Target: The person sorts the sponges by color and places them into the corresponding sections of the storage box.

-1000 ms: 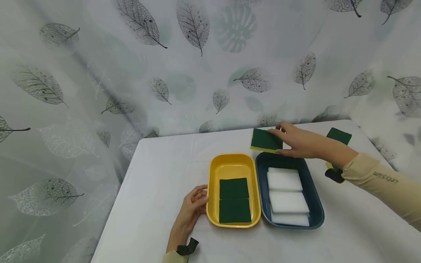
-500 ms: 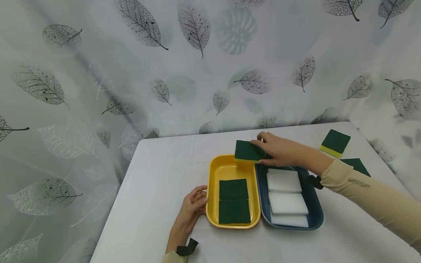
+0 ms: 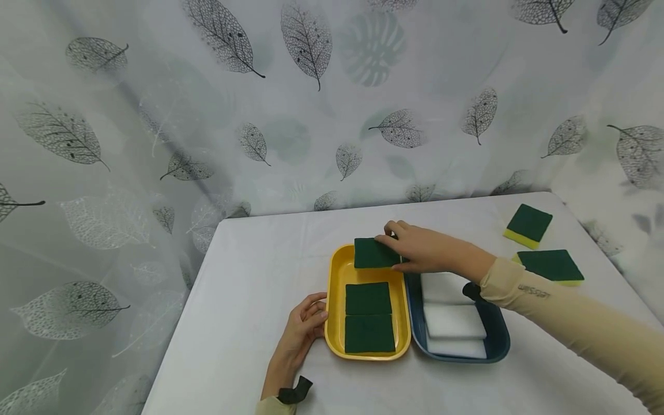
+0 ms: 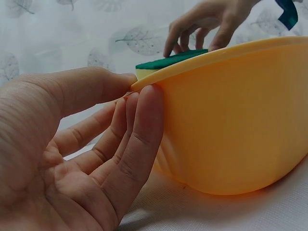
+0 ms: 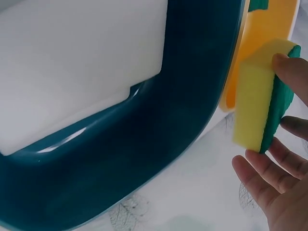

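My right hand (image 3: 422,248) grips a green and yellow sponge (image 3: 374,253) above the far end of the yellow tray (image 3: 336,288). In the right wrist view, thumb and fingers hold that sponge (image 5: 255,101) by its edges, yellow foam towards the camera. My left hand (image 3: 305,323) pinches the tray's left rim; the left wrist view shows its thumb on top and its fingers (image 4: 139,134) against the outer wall. Two sponges lie green side up in the tray's near half, a far one (image 3: 368,298) and a near one (image 3: 370,334).
A dark blue tray (image 3: 498,331) with several white sponges (image 3: 455,320) stands against the yellow tray's right side. Farther right on the white table lie two more green and yellow sponges, one at the back (image 3: 529,223) and one nearer (image 3: 552,265). A leaf-print curtain (image 3: 332,115) hangs behind.
My right hand has carried the sponge left and nearer, from behind the blue tray to over the yellow tray's far end. The left hand has kept its place on the rim.
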`<act>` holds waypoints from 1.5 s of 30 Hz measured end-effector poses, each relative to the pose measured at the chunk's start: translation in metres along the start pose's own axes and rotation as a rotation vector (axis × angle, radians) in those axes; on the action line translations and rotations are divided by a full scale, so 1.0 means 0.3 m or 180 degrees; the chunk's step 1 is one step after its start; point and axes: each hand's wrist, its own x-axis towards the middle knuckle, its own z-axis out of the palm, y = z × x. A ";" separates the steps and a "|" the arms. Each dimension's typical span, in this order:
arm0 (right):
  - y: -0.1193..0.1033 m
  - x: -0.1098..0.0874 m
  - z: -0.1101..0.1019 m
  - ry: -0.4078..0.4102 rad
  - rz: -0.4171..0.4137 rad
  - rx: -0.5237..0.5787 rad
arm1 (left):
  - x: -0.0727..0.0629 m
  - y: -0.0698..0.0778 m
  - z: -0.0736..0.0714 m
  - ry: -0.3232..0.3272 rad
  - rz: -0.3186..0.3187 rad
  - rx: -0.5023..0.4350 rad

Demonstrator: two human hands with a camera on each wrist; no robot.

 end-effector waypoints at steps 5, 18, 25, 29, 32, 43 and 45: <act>-0.024 0.028 0.016 -0.0046 -0.0086 -0.0125 | 0.001 0.000 -0.003 0.0005 -0.0002 0.0000; -0.064 0.088 0.070 -0.0322 -0.0119 -0.0392 | -0.002 0.011 -0.001 0.0010 -0.0023 -0.0017; -0.075 0.112 0.084 -0.0242 -0.0165 -0.0639 | -0.002 0.015 0.000 0.0023 -0.0035 -0.0003; -0.081 0.127 0.096 -0.0216 -0.0159 -0.0738 | -0.002 0.013 -0.001 0.0038 -0.0041 -0.0013; -0.089 0.134 0.103 -0.0249 -0.0141 -0.0736 | -0.001 0.010 -0.001 0.0043 -0.0049 -0.0009; -0.100 0.140 0.117 -0.0410 -0.0081 -0.0860 | -0.001 0.007 0.001 0.0059 -0.0046 -0.0002; -0.102 0.139 0.119 -0.0451 -0.0082 -0.0919 | -0.001 0.007 0.000 0.0049 -0.0042 0.0011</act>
